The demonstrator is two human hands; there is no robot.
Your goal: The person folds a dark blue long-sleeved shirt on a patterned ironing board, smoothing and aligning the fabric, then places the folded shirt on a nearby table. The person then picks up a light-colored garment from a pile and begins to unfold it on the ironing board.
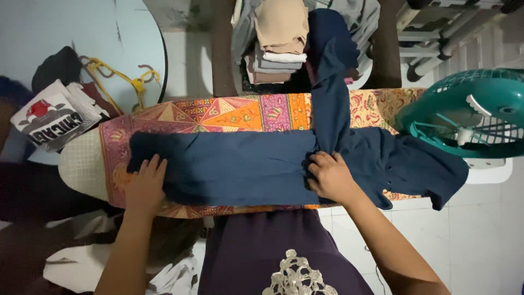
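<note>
Navy shirt [240, 166] lies spread along the patterned ironing board [229, 112] at mid-frame, one sleeve trailing up out of sight behind a stack of folded clothes [279, 38]. One left hand [145, 186] rests flat, released; one right hand [330, 176] pinches the cloth. One green fan [469, 112] is cut off at right.

2 hands: left hand [144, 188] and right hand [330, 177], both on 1 navy garment [245, 166]. 1 ironing board [229, 112] w/ patterned cover. 1 stack of folded clothes [279, 41] behind it, approx 5 pcs. 1 teal basket [472, 112]. 2 hangers [123, 76], yellow and brown. 1 round worktop [82, 27]. 1 folded printed tee [52, 114].
</note>
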